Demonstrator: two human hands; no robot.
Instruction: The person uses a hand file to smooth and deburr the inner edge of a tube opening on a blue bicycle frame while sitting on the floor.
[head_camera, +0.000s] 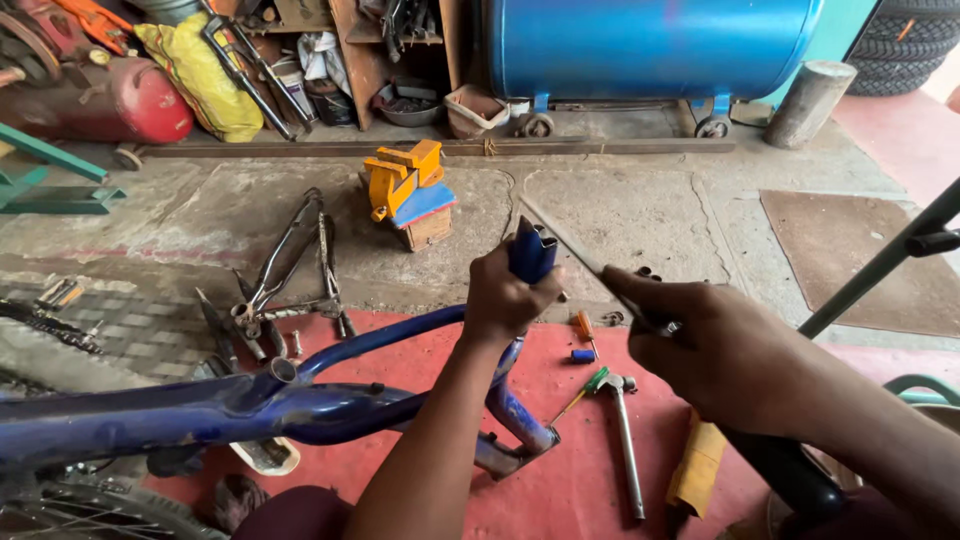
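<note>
Left hand (505, 300) wrapped tight round frame (300, 400) just below open tube end. Right hand (720, 350) pinched file (575, 250), tip near that end. Frame over red mat (570, 500): judged rigid, heavyish, paint slick; grip tube.

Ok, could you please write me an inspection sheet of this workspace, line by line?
Surface: red mat on a cracked concrete floor.
Job's things: blue bicycle frame lying across the mat; its upright tube end is gripped by the left hand. The right hand holds a long flat file reaching toward that tube end.
Clutter: hammer, small screwdrivers, grey fork parts, orange vise.
Grippers: both hands closed on what they hold.
Cables: nothing seen.
Surroundings: blue tank, red cylinder, tyres, cluttered shelves.
</note>
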